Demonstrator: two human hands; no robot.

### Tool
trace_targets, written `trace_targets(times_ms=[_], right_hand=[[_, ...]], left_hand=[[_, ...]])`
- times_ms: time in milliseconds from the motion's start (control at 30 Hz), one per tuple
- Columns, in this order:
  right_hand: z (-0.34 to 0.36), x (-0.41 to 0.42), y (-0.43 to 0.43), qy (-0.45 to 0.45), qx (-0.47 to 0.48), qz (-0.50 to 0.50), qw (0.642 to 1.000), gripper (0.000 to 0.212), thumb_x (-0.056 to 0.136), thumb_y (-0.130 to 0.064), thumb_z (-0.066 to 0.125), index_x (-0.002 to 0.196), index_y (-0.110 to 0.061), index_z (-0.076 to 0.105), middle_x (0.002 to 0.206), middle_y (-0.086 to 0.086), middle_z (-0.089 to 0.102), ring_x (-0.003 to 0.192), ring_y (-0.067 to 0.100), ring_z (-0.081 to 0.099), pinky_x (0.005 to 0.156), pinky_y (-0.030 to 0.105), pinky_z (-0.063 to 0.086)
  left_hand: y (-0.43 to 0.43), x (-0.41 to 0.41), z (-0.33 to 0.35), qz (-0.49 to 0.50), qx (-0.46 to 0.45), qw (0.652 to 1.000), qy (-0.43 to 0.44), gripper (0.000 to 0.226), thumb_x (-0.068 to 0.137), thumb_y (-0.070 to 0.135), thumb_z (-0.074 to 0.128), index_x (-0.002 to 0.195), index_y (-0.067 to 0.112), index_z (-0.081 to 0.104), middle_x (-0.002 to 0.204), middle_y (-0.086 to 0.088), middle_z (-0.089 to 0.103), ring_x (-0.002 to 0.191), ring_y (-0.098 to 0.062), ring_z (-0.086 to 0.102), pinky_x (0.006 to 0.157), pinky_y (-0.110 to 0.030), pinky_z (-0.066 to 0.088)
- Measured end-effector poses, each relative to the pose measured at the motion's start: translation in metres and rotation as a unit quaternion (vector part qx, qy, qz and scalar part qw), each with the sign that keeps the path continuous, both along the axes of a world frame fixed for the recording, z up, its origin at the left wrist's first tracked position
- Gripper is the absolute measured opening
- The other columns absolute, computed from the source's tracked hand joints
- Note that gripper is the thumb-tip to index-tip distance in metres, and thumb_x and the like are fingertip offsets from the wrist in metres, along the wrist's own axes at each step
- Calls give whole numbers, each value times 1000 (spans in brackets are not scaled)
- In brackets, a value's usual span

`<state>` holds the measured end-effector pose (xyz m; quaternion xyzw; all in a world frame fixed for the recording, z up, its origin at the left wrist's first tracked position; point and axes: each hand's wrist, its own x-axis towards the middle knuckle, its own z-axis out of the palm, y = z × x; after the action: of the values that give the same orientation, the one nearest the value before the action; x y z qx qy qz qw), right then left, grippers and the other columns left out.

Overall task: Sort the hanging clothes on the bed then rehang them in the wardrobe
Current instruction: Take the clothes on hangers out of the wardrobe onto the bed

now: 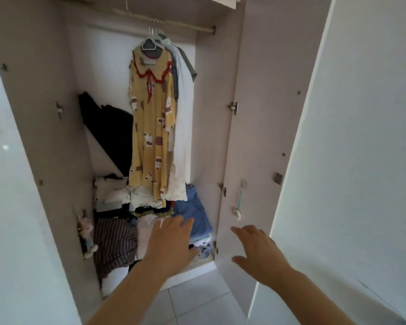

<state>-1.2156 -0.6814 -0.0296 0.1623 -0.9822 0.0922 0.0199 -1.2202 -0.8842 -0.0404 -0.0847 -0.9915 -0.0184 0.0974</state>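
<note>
Yellow dress on rail | left grip over clothes pile | right grip near door | both released

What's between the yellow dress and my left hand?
Head view: a pile of folded clothes sits between the yellow dress and the left hand.

Head view looks down into open wardrobe.

The left hand and right hand are bare, as are the forearms.
</note>
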Motion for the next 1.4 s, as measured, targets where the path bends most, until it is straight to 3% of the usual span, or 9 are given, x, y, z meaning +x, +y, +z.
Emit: trace_targets(times_ms=[233,533,733,933,1067,1167,1300,1400], right_hand=[[26,-135,-54,24,13,27,999,50,93,-29,53,139,-24,35,136,0,44,121,18,45,101,25,34],[45,-291,-120,36,-20,92,995,54,94,-27,51,144,-24,29,142,-2,38,126,15,40,105,23,31],[53,-403,-163,68,-67,171,981,58,94,-36,52,145,-29,26,143,-5,36,127,12,38,106,23,30],[111,-493,-204,168,-92,257,947,42,98,-33,44,139,-26,38,140,-6,41,123,7,41,98,8,22],[151,-545,-239,244,-110,294,917,46,96,-30,46,140,-22,40,142,-2,39,128,15,38,110,24,24],[181,-581,-266,335,-139,314,878,43,86,-27,56,128,-17,54,125,2,54,114,21,52,100,34,42],[238,-616,-306,404,-105,321,850,49,88,-24,60,135,-15,49,132,7,49,123,26,44,105,40,38],[284,-644,-337,462,-75,298,832,46,91,-20,54,136,-16,46,137,7,44,128,24,37,103,34,31]], left_hand=[[-45,-123,11,15,68,997,45,57,88,50,49,137,27,32,134,6,42,123,-15,39,101,-29,27],[-102,-273,34,56,105,991,55,39,85,47,52,119,26,48,118,6,54,107,-15,53,92,-31,41],[-129,-360,64,108,82,986,98,45,95,40,45,136,21,40,132,4,47,121,-15,46,102,-27,30],[-164,-439,105,161,95,973,137,54,90,42,50,140,28,34,134,3,45,120,-17,44,101,-29,34],[-198,-482,136,190,112,962,163,62,90,46,49,145,29,25,140,3,39,127,-17,37,105,-31,33],[-220,-511,163,187,140,952,196,69,91,44,51,148,25,17,146,2,32,134,-18,30,109,-29,28],[-242,-557,200,159,165,936,269,69,92,40,51,149,25,15,146,3,33,133,-15,31,107,-27,29],[-260,-596,228,128,188,923,310,62,93,39,51,147,25,23,144,2,38,128,-16,39,106,-31,35]])
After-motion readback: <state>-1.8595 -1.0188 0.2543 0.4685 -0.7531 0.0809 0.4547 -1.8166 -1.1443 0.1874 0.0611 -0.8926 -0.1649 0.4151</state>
